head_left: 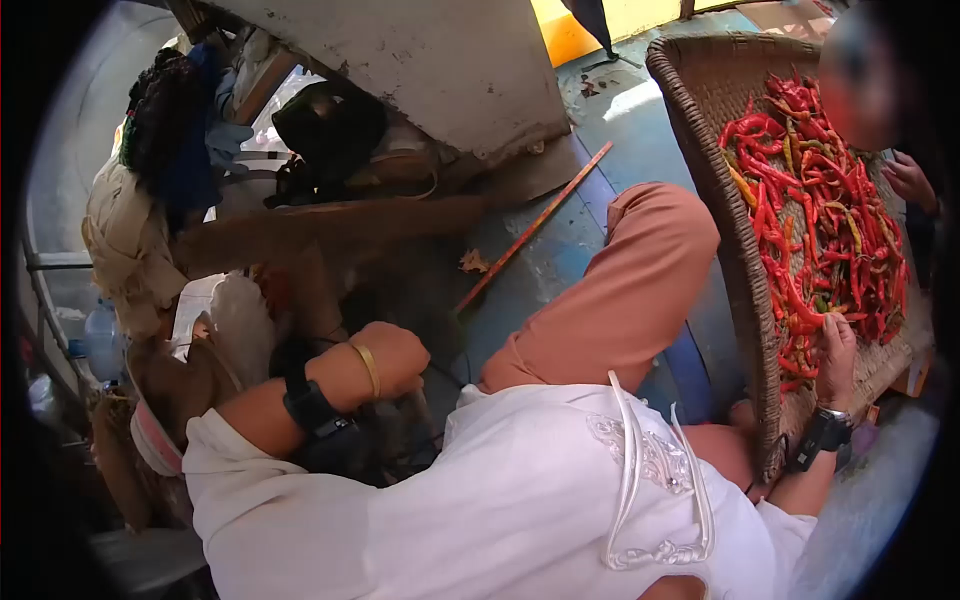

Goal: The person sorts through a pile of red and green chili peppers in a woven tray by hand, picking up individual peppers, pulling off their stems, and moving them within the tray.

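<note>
My right hand (838, 352), with a black band at the wrist, reaches over the near end of a woven basket tray (715, 190). Its thumb and fingertips are closed on a red chili pepper (803, 312) at the edge of the pile. Many red chili peppers (815, 220), a few yellowish or orange, lie spread across the tray. My left hand (393, 355) hangs bent at the wrist on the other side, near a dark, shadowed area. A gold bracelet and black band sit on that arm. Its fingers are turned away and hidden.
Another person's hand (910, 182) is at the tray's far right side. A thin red stick (535, 228) slants across the blue floor (640, 130). A wooden bench plank (330, 232), a pale board (430, 70) and hanging cloths (125, 230) crowd the left.
</note>
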